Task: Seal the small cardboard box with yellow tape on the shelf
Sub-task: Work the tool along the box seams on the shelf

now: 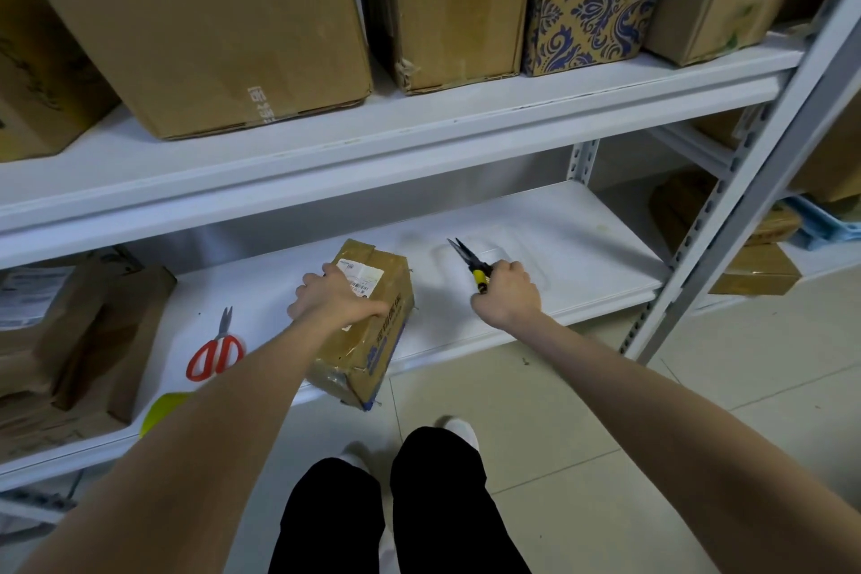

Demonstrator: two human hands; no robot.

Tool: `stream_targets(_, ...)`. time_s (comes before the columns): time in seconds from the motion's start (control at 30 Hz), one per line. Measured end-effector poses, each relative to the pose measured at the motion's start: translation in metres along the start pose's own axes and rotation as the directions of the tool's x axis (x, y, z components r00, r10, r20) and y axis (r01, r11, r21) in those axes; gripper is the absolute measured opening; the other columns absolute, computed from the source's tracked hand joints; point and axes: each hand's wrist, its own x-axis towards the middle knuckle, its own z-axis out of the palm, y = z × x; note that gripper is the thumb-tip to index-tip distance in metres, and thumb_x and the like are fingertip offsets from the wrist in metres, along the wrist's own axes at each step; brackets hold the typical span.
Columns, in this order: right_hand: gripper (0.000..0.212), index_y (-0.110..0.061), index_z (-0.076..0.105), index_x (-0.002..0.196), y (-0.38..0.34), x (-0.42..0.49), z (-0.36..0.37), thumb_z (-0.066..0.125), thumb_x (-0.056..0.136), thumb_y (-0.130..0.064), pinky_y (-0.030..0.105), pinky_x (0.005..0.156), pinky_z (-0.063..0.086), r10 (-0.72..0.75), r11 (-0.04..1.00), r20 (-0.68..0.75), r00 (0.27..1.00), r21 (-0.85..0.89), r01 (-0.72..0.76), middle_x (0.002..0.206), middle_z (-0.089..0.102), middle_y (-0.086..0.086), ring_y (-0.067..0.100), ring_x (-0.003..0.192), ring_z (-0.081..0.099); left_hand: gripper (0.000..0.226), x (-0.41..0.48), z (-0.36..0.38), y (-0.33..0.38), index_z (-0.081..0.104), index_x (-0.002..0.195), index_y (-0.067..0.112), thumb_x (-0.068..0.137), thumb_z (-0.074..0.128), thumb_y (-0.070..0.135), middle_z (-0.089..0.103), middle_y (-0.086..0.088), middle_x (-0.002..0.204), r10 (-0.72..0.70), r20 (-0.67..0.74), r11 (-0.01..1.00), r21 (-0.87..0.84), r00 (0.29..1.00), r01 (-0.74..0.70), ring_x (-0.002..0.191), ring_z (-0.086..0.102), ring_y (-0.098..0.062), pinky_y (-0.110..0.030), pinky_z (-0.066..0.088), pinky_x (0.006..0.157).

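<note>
The small cardboard box (372, 322) lies on the lower white shelf (559, 256), its near corner jutting over the shelf's front edge. It carries a white label and blue print. My left hand (326, 294) rests on top of the box, fingers curled over its far left edge. My right hand (505, 294) is to the right of the box and grips black-bladed scissors with a yellow handle (470, 263), blades pointing away and left. A yellow roll, apparently the tape (163, 410), peeks out at the shelf's front left, mostly hidden by my left forearm.
Red-handled scissors (216, 347) lie left of the box. Crumpled brown cartons (70, 340) fill the shelf's left end. Large cartons and a blue-patterned box (591, 14) stand on the upper shelf. A grey upright post (745, 200) is at the right. Tiled floor and my legs are below.
</note>
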Motion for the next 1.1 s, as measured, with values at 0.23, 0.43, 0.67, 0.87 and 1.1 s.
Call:
stream_targets(0.23,0.018,-0.012,0.039,0.07,-0.045,-0.019,0.022,0.053,0.081,-0.01,0.026,0.047,0.028,-0.18,0.942,0.286,0.941,0.325,0.082,0.078,0.048,0.008,0.017,0.056,0.041,0.097,0.009,-0.006,-0.019,0.041,0.133,0.021,0.057,0.063,0.077,0.052,-0.006,0.129,-0.047,0.039,0.973,-0.225,0.998,0.055,0.114,0.052,-0.028,-0.033,0.045,0.075)
stream_targets(0.43,0.018,-0.011,0.042,0.067,-0.07,-0.025,0.039,0.053,0.08,-0.008,0.025,0.047,0.029,-0.19,0.907,0.319,0.929,0.419,0.042,0.067,0.047,0.004,0.018,0.054,0.04,0.098,0.006,-0.004,-0.026,0.044,0.131,0.021,0.053,0.061,0.077,0.054,-0.005,0.126,-0.059,0.087,0.971,-0.226,0.994,0.077,0.113,0.053,-0.027,-0.035,0.051,0.083)
stream_targets(0.67,0.013,-0.005,0.051,0.087,-0.084,-0.023,0.052,0.053,0.085,-0.018,0.027,0.048,0.033,-0.139,0.903,0.247,0.959,0.429,0.02,0.082,0.056,0.008,0.024,0.069,0.051,0.098,0.005,-0.003,-0.026,0.046,0.13,0.019,0.051,0.062,0.074,0.056,-0.005,0.123,-0.055,0.109,0.963,-0.256,0.993,0.081,0.112,0.054,-0.027,-0.034,0.05,0.082)
stream_targets(0.87,0.016,-0.01,0.043,0.067,-0.083,-0.024,0.052,0.052,0.081,-0.01,0.026,0.048,0.029,-0.116,0.89,0.261,0.958,0.456,-0.017,0.066,0.046,0.004,0.021,0.06,0.041,0.092,0.002,-0.003,-0.026,0.048,0.127,0.019,0.054,0.063,0.073,0.058,-0.004,0.118,-0.046,0.106,0.969,-0.237,0.993,0.071,0.107,0.056,-0.026,-0.033,0.048,0.074)
stream_targets(1.1,0.026,-0.013,0.033,0.059,-0.077,-0.025,0.046,0.051,0.076,-0.005,0.025,0.049,0.021,-0.076,0.849,0.285,0.956,0.522,-0.088,0.057,0.033,0.002,0.02,0.054,0.03,0.087,-0.001,0.0,-0.022,0.044,0.129,0.018,0.063,0.064,0.07,0.055,-0.005,0.126,-0.04,0.071,0.981,-0.187,0.997,0.053,0.111,0.056,-0.026,-0.032,0.045,0.072)
